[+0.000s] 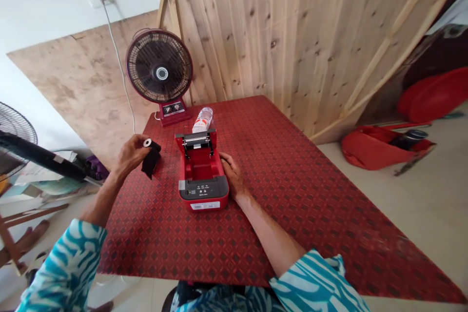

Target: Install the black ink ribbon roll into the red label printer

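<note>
My left hand (pixel 132 156) pinches a small roll of black paper (pixel 155 145) with a white core, held above the left part of the table. A loose black strip hangs down from the roll. In front of me stands a red and black receipt printer (pixel 204 193), its lid (pixel 195 140) raised and its red paper bay (pixel 199 168) bare inside. My right hand (pixel 233 175) is against the printer's right side, fingers bent round it and partly hidden by the body. A white sticker is on the printer's front.
Behind the printer lies a clear plastic bottle (pixel 203 119). A dark red table fan (pixel 161 73) stands at the back left of the patterned red table (pixel 278 180). Wooden boards (pixel 263 24) rise behind. A red container (pixel 376 151) sits on the floor at right, another fan (pixel 22 141) at left.
</note>
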`<action>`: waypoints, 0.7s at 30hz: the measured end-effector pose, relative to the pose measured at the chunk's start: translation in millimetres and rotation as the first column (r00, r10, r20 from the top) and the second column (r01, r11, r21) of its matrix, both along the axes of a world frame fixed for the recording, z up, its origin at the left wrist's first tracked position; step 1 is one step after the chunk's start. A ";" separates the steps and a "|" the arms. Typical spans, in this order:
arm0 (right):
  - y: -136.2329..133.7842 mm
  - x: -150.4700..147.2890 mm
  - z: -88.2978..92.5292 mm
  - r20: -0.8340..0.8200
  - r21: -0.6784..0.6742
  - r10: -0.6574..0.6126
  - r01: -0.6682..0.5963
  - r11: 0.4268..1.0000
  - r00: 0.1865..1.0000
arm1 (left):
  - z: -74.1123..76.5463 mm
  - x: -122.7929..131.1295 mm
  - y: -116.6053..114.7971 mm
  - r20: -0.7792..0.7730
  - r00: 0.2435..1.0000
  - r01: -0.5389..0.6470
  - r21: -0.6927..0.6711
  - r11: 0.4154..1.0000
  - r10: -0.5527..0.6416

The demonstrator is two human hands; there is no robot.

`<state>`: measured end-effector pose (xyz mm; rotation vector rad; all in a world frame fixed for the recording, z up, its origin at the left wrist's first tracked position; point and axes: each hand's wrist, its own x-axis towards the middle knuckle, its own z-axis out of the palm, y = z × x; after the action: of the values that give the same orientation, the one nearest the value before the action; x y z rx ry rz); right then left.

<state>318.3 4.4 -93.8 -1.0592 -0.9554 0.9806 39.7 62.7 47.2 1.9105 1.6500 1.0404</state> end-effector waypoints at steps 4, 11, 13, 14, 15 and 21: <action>-1.3 0.0 2.6 -0.021 -0.008 0.013 -0.013 1.000 1.000 | -21.8 15.9 42.0 -0.393 0.919 -0.034 -0.044 0.998 0.014; -3.8 -0.1 7.0 -0.025 -0.023 0.008 -0.008 1.000 1.000 | -42.9 25.2 59.9 -0.558 0.829 -0.029 -0.105 0.994 -0.035; -4.1 -0.2 7.0 -0.023 -0.021 0.012 -0.013 1.000 1.000 | -44.0 22.5 59.4 -0.557 0.829 -0.018 -0.119 0.993 -0.052; -4.0 -0.3 6.6 -0.023 -0.020 0.012 -0.012 1.000 1.000 | -44.1 19.4 59.0 -0.540 0.839 -0.001 -0.123 0.992 -0.066; -3.8 -0.3 6.1 -0.025 -0.019 0.009 -0.009 1.000 1.000 | -44.4 14.8 58.5 -0.484 0.872 0.024 -0.118 0.993 -0.078; -1.1 -1.0 3.2 -0.025 -0.002 0.003 -0.003 1.000 1.000 | -58.9 -37.7 44.7 0.289 0.957 -0.006 -0.030 1.000 0.014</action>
<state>317.3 3.4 -90.6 -1.0452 -0.9360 0.9958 1.9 107.4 -11.7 1.6413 1.5000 1.2275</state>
